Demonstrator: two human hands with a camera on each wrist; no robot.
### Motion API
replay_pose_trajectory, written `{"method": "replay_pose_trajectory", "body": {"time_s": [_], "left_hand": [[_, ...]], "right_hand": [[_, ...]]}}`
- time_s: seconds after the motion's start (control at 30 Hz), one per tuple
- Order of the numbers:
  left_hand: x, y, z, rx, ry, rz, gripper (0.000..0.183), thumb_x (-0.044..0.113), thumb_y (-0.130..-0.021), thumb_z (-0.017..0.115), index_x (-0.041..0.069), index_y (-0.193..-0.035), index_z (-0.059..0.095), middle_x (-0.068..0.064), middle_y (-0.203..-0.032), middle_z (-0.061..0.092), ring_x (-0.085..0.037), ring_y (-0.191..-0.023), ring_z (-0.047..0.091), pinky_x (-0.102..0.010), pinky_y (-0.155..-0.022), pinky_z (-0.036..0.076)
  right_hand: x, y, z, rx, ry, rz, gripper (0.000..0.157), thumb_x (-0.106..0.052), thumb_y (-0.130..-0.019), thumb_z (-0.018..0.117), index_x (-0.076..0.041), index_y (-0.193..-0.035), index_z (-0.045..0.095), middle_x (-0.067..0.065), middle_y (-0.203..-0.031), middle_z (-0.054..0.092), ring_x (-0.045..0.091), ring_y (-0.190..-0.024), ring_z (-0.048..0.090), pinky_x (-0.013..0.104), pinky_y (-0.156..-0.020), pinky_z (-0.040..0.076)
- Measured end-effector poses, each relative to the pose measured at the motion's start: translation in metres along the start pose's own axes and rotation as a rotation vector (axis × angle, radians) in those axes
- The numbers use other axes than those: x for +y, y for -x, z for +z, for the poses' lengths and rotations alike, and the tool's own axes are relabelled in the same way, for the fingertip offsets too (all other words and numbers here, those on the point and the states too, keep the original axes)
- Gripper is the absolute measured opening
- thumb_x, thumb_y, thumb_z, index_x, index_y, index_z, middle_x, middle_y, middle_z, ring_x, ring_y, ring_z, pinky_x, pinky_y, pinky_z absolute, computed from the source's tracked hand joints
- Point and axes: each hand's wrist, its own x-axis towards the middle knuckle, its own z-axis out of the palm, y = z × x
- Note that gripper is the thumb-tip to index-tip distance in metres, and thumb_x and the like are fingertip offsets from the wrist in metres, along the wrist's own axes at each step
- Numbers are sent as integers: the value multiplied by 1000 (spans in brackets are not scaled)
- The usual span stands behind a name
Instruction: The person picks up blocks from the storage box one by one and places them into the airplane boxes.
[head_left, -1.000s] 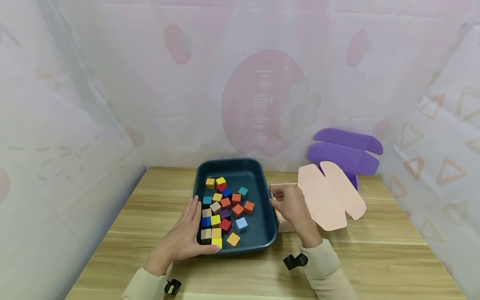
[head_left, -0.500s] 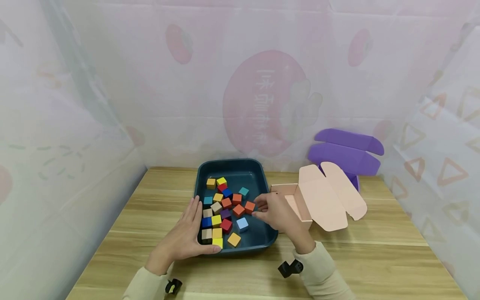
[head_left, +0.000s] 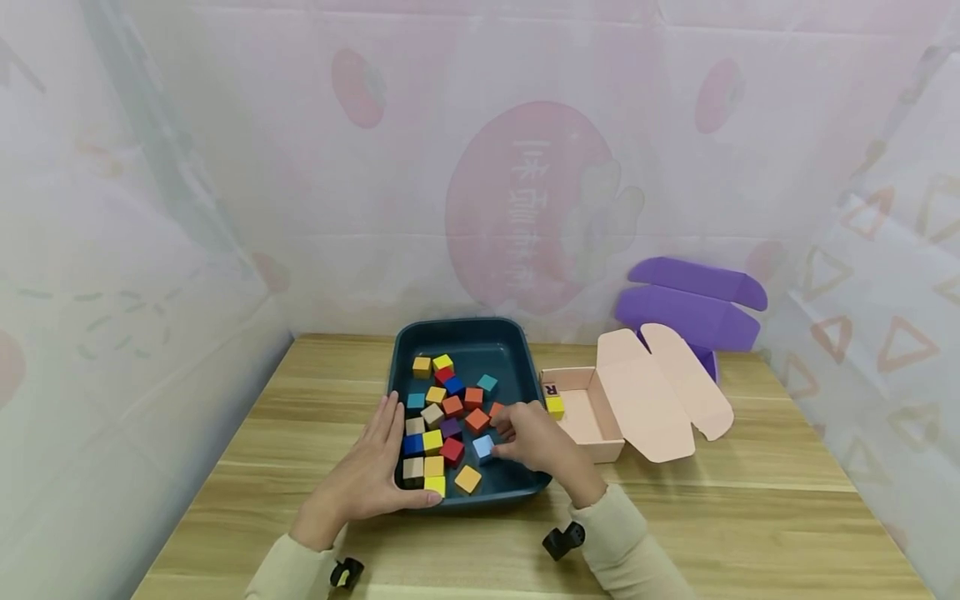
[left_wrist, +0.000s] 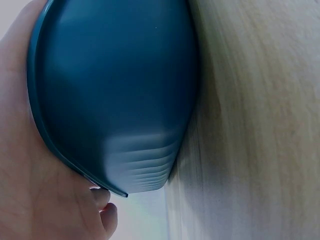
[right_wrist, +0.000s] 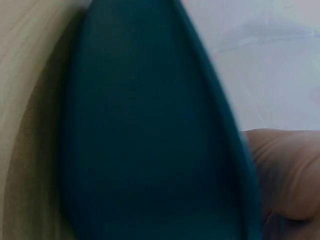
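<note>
A dark teal tray (head_left: 517,358) holds several coloured wooden cubes, crowded toward its left side. My left hand (head_left: 367,471) rests on the tray's left rim, fingers lying straight and thumb along the front corner; the left wrist view shows the palm (left_wrist: 30,165) over the tray's wall. Inside the tray, my right hand (head_left: 536,437) hovers with its thumb tip beside a light blue cube (head_left: 483,449), fingers apart. It partly hides an orange-red cube (head_left: 497,410). In the right wrist view the tray's outer wall (right_wrist: 150,125) covers most of the scene.
Right of the tray stands an open pink box (head_left: 607,452), its lid folded out to the right. It holds a yellow cube (head_left: 554,407) and a lettered cube (head_left: 551,390). An open purple box (head_left: 690,308) stands behind it.
My right hand has left the pink box, crossed the tray's right rim and moved left and down to the light blue cube. A yellow cube now shows in the pink box. The left hand stays put.
</note>
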Motion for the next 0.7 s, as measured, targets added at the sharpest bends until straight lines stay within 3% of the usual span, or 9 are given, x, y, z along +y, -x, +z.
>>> {"method": "replay_pose_trajectory", "body": {"time_s": [0.23,0.7], "left_hand": [[-1,-1,0,3,-3,5,145,86,-72,72,1,-169,5,-20,-179,1,-42,-166,3,-68,-128,25],[-1,0,0,-4,-5,-1,145,86,-72,72,1,-169,6,-19,-179,0,-42,-166,3,-67,-128,24]], "right_hand": [[-1,-6,8,-35,77,18,35,-14,-89,86,-1,-120,77,11,-111,81,17,-96,78,35,-87,66],[1,-9,8,-61,60,-14,27,-13,-88,87,-5,-112,80,6,-102,81,7,-84,74,28,-83,66]]}}
